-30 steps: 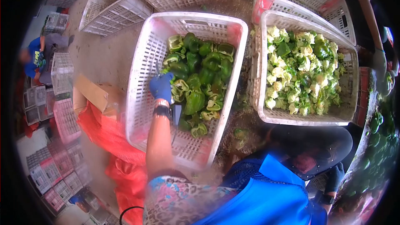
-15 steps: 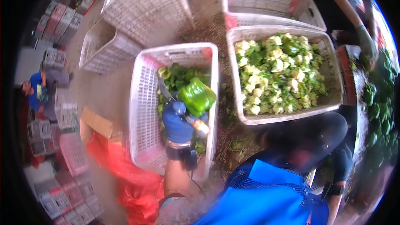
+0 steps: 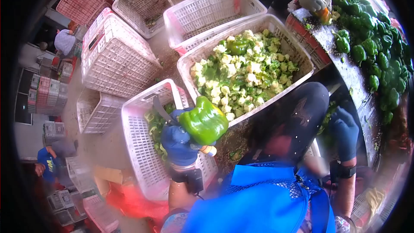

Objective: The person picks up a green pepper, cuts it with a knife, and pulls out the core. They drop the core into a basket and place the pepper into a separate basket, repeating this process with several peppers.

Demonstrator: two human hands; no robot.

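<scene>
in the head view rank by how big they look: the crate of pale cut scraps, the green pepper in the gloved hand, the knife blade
1. crate of pale cut scraps
2. green pepper, though it looks enlarged by being near the camera
3. knife blade

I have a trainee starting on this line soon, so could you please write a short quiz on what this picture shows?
1. Multiple choice: what does the blue-gloved left hand hold up? A) a green bell pepper B) a red tomato C) a cabbage
2. True or false: the crate below that hand is heaped to its rim with peppers.
3. Fill in: the whole green peppers at the right are piled on a ____.

Key: 1 A. 2 False; only some green pieces lie in it, and its walls show bare. 3 table.
</scene>
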